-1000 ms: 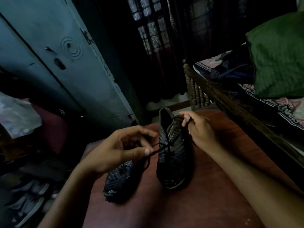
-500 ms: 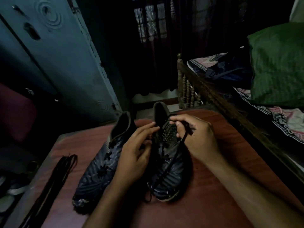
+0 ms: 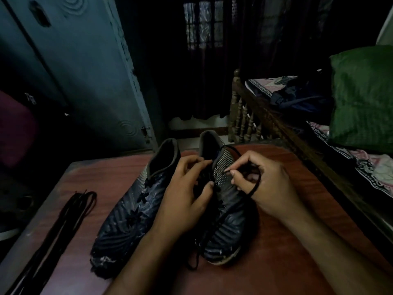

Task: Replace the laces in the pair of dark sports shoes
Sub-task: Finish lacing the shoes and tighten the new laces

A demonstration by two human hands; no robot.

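The right shoe (image 3: 225,209) lies on the table (image 3: 276,262), long axis near-to-far. The right hand (image 3: 270,186) pinches its lace (image 3: 254,188) right of the tongue; the left hand (image 3: 187,192) grips the shoe's left edge.

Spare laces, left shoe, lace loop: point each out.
spare laces (image 3: 63,220), head view, middle of bundle.
left shoe (image 3: 129,211), head view, its upper.
lace loop (image 3: 256,187), head view, bend beside right hand (image 3: 268,188).

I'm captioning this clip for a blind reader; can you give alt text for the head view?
Two hands work a black lace on the right shoe of a dark pair on a reddish table: the right hand holds a loop of it, the left hand rests at the eyelets. The left shoe and spare laces lie alongside.
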